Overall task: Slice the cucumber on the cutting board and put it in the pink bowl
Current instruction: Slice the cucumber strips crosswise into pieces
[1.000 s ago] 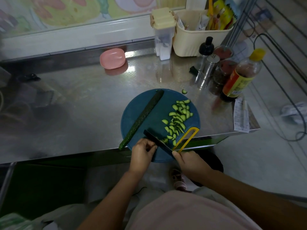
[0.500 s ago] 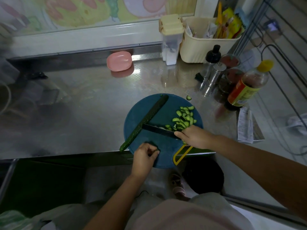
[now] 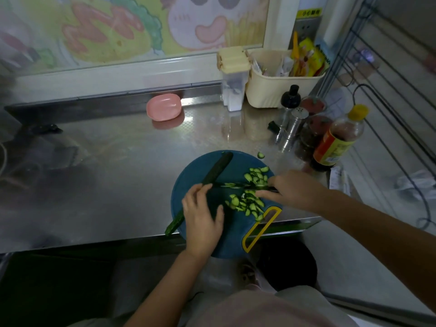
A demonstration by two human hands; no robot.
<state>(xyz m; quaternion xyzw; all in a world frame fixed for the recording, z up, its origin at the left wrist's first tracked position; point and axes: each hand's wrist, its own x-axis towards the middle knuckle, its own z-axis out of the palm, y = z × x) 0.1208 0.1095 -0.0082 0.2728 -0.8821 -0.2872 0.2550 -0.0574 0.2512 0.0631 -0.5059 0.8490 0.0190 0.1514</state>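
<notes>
Right hand (image 3: 291, 191) is now at centre-right of the frame, closed around the knife (image 3: 238, 184) handle, blade lying flat across the blue cutting board (image 3: 188, 199) and pointing left. Half a second ago the blade sat lower on the board. It has travelled up into the cut slices (image 3: 247, 201), which are now split: one cluster above the blade, a larger heap below it. Some pieces seem to ride on the blade itself.

Left hand (image 3: 203, 215) has moved up from the board's near edge. It now rests on the board, fingers loosely curled, fingertips touching the remaining cucumber half (image 3: 217, 168) just where the knife tip meets it. Not clamped on anything I can make out.

The cucumber half lies diagonally, from the board's upper middle down past its lower-left rim onto the steel counter (image 3: 118, 173). One stray slice (image 3: 260, 155) lies off the board, upper right.

Reading: gathering or scooping the slices, or lining up a fresh cut; unclear which. Pink bowl (image 3: 164, 107) sits upper centre by the back wall, well apart, and looks empty. Transfer not yet begun.
</notes>
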